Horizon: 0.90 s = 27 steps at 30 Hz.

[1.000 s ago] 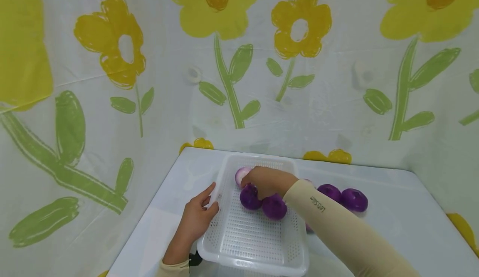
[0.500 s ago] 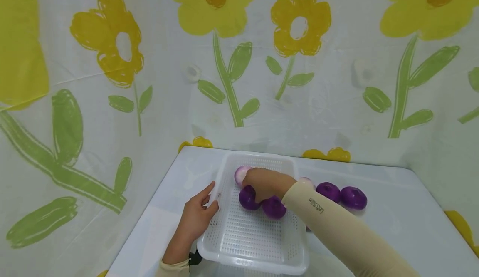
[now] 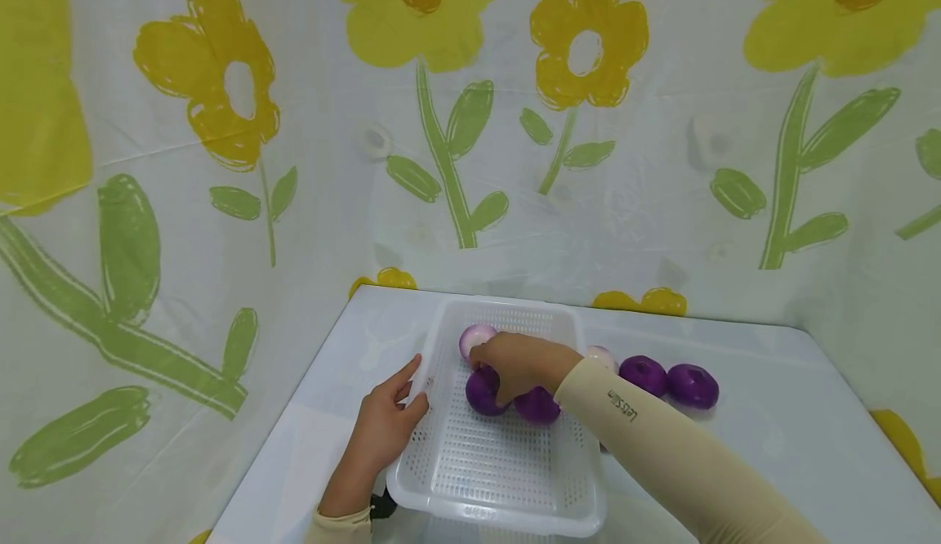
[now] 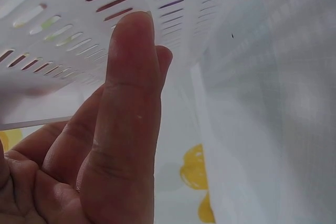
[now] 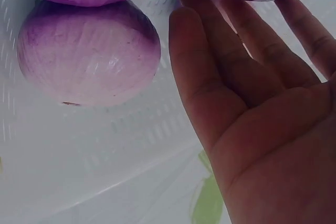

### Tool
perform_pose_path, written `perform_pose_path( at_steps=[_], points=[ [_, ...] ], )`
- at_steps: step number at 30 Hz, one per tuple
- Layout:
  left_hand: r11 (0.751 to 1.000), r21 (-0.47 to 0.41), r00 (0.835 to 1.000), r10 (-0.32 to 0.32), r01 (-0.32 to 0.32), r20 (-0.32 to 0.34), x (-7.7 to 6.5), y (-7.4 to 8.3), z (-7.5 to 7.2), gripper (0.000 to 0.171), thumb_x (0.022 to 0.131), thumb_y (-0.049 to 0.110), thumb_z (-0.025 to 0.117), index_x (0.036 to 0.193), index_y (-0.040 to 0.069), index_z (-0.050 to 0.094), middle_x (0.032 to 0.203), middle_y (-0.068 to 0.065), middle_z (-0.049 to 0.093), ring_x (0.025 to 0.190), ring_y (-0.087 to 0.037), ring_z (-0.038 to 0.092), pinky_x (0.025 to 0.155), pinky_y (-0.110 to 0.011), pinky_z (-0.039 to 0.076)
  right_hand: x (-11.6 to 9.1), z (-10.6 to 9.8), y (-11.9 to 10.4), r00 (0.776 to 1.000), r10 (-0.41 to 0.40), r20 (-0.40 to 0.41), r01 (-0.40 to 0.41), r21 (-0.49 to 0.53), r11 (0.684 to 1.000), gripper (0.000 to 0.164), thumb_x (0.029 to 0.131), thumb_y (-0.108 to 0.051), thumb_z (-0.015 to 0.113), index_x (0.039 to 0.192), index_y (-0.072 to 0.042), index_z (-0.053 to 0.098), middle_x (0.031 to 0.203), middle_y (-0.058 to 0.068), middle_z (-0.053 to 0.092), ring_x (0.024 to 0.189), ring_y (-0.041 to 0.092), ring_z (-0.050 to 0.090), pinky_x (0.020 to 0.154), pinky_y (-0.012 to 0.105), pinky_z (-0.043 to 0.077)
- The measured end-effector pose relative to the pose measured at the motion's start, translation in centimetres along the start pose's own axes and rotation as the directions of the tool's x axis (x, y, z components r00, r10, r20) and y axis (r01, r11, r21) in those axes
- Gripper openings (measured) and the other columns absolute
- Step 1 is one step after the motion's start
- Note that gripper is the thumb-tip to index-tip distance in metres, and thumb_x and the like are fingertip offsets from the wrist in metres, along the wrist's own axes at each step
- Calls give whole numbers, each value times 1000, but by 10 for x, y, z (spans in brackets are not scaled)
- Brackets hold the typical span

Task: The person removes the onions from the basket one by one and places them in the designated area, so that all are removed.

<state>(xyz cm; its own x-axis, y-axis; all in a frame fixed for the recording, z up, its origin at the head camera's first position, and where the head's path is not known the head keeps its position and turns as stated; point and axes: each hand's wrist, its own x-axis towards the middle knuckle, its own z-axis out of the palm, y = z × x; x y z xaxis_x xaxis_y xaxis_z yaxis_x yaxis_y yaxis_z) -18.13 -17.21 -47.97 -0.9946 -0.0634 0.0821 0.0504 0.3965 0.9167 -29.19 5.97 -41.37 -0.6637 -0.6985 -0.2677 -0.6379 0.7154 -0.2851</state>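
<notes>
My left hand [image 3: 385, 425] is beside the left wall of a white perforated plastic basket [image 3: 496, 516], fingers extended at its rim. In the left wrist view a straight finger [image 4: 128, 114] reaches up against the slotted wall. My right hand [image 3: 525, 362] reaches down inside the basket and holds a purple onion [image 3: 482, 392], with the thumb on its near right side and fingers on its far side. A paler onion [image 3: 476, 341] lies just behind it. Another purple onion [image 3: 537, 407] sits to the right, partly under the hand. In the right wrist view a pink-white onion [image 5: 89, 59] lies beside the fingers.
On the white table [image 3: 787, 430], right of the basket, stand a pale onion [image 3: 601, 358] partly behind the sleeve, a purple onion [image 3: 643, 375] and another purple onion [image 3: 693, 385]. A flower-print curtain [image 3: 647, 217] encloses the back and sides.
My right hand and the held onion have shifted slightly toward the near left inside the basket. The left hand has stayed by the basket's left side.
</notes>
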Motion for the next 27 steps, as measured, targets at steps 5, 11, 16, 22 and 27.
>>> perform_pose_path(
  at_steps=[5,11,16,22,27],
  points=[
    [1000,-4,1000,9,-9,0,0,0,0,61,100,10,67,158,13,50,135,-24,67,97,-31,76,68,-43,65,-1,1,-1,999,30,12,-30,16,999,52,74,-17,98,115,-30,69,94,-11,66,86,11,63,86,40,60],
    [1000,-9,1000,12,-12,-2,0,1,0,61,99,9,66,158,13,50,134,-23,68,97,-31,76,68,-42,65,0,3,0,1000,-19,2,19,-22,1000,56,73,-18,99,121,-29,71,97,-13,67,88,9,63,89,36,58],
    [1000,-13,1000,8,-8,0,1,1,-1,62,99,9,66,158,12,50,132,-22,69,96,-28,76,67,-39,64,0,1,0,1000,-28,-11,28,-12,1000,56,73,-19,99,121,-28,73,101,-14,67,89,8,63,89,36,59],
    [1000,0,1000,6,-6,-7,1,0,0,62,99,9,66,159,12,50,132,-21,69,99,-28,75,68,-40,64,-6,-5,1,996,-72,-53,72,-14,997,58,74,-19,98,125,-26,73,108,-8,66,96,9,62,92,34,57],
    [1000,4,1000,-14,14,-7,0,0,0,62,100,12,66,159,15,49,134,-21,68,99,-28,75,70,-41,65,-14,-10,5,994,-75,-74,79,50,996,60,78,-20,95,134,-26,72,119,-10,67,107,11,61,93,35,58]
  ],
)
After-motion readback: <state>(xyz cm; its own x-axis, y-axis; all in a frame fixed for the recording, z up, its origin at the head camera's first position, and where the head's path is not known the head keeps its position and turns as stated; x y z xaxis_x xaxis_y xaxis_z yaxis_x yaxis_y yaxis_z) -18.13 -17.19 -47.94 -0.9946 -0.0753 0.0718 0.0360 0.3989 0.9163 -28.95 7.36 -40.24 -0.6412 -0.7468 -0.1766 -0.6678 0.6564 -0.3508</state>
